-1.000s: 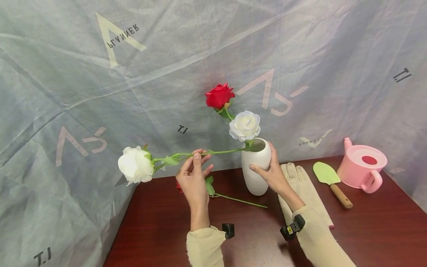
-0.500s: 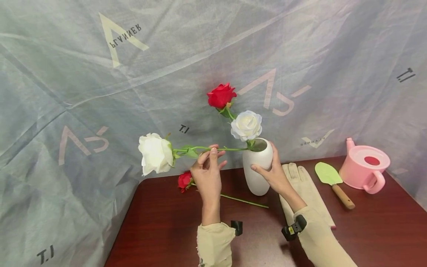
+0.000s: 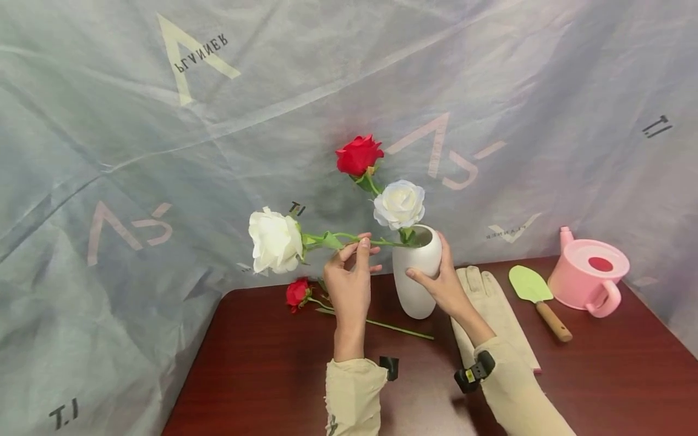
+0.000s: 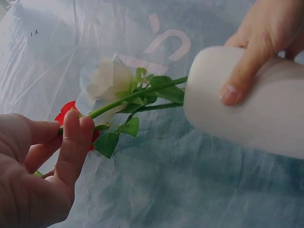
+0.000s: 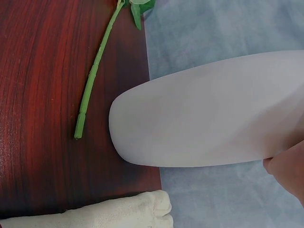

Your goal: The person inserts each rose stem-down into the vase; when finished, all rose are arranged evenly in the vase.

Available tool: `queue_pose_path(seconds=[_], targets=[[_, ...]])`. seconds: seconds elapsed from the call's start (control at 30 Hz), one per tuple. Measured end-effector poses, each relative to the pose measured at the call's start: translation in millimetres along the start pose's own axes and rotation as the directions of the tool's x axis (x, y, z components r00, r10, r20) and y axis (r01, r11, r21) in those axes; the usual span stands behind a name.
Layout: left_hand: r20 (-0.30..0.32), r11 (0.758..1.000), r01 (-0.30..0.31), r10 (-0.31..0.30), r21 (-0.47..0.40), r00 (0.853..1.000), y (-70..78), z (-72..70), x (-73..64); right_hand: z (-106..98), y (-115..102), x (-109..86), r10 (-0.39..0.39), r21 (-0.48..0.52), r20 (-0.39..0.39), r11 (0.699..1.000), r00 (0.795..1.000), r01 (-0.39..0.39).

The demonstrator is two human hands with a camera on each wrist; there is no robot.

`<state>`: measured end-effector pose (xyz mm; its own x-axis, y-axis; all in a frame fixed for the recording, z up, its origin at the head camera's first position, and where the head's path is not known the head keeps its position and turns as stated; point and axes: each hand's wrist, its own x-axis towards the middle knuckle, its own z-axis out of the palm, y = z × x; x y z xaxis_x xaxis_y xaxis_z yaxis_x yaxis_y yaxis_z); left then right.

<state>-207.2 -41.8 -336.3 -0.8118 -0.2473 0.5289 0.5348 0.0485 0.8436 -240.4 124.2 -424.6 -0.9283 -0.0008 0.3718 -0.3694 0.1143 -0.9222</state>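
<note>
- Pinching: left hand [image 3: 351, 284], thumb and fingertips closed on stem [image 3: 389, 243] of sideways white rose [image 3: 276, 241].
- White rose: bloom nearer vase [image 3: 415, 284] than a second ago, stem reaching its mouth.
- Right hand [image 3: 448, 289]: curled round vase, as before.

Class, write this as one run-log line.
left hand: pinches white rose; right hand: grips vase; in vase: red rose, another white rose; on table: second red rose

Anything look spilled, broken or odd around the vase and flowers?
Nothing looks spilled or broken. One oddity: the PLANNER lettering on the grey backdrop appears flipped. One red rose also lies on the table, outside the white vase.
</note>
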Motion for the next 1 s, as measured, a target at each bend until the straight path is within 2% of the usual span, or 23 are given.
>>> queue_pose_path(seconds=[0.17,0.3,0.37,0.5,0.6,0.7,0.8,0.87,0.9,0.97,1.0], targets=[[0.018,1.000,0.019,-0.019,0.004,1.000,3.6,3.3,-0.6,4,-1,0.7,-0.002,0.000,0.000,1.000,1.000,0.002],[0.028,0.999,0.040,-0.041,0.025,0.999,19.2,9.4,-4.1,3,2,-0.3,-0.003,0.001,0.002,1.000,1.000,0.003],[0.032,0.998,0.049,-0.051,0.046,0.998,20.3,12.3,-4.6,2,5,0.2,-0.011,-0.005,0.004,1.000,1.000,0.011],[0.034,0.996,0.062,-0.065,0.070,0.997,6.9,18.3,-4.1,0,20,3.0,-0.009,-0.024,-0.003,1.000,1.000,0.009],[0.030,0.996,0.075,-0.076,0.038,0.997,-3.8,21.2,-3.7,0,31,5.6,-0.007,-0.033,-0.015,0.999,1.000,0.007],[0.029,0.994,0.107,-0.107,-0.013,0.994,-9.6,23.0,-4.9,0,35,6.5,-0.011,-0.026,-0.021,1.000,1.000,0.010],[0.030,0.992,0.122,-0.121,-0.022,0.992,-13.5,25.6,-6.4,0,35,6.4,-0.009,-0.022,-0.018,1.000,1.000,0.008],[0.026,0.996,0.087,-0.086,-0.017,0.996,-16.2,28.0,-6.9,0,35,6.1,-0.004,-0.019,-0.011,1.000,1.000,0.004],[0.027,0.999,0.044,-0.044,-0.010,0.999,-17.5,29.1,-7.0,0,34,5.8,-0.006,-0.020,-0.007,1.000,1.000,0.006],[0.031,0.995,-0.098,0.097,0.030,0.995,-21.3,31.1,-6.7,0,32,5.0,-0.009,-0.013,0.000,1.000,1.000,0.009],[0.036,0.983,-0.173,0.172,0.061,0.985,-23.0,32.0,-6.3,0,29,4.5,-0.010,-0.003,0.003,1.000,1.000,0.010]])
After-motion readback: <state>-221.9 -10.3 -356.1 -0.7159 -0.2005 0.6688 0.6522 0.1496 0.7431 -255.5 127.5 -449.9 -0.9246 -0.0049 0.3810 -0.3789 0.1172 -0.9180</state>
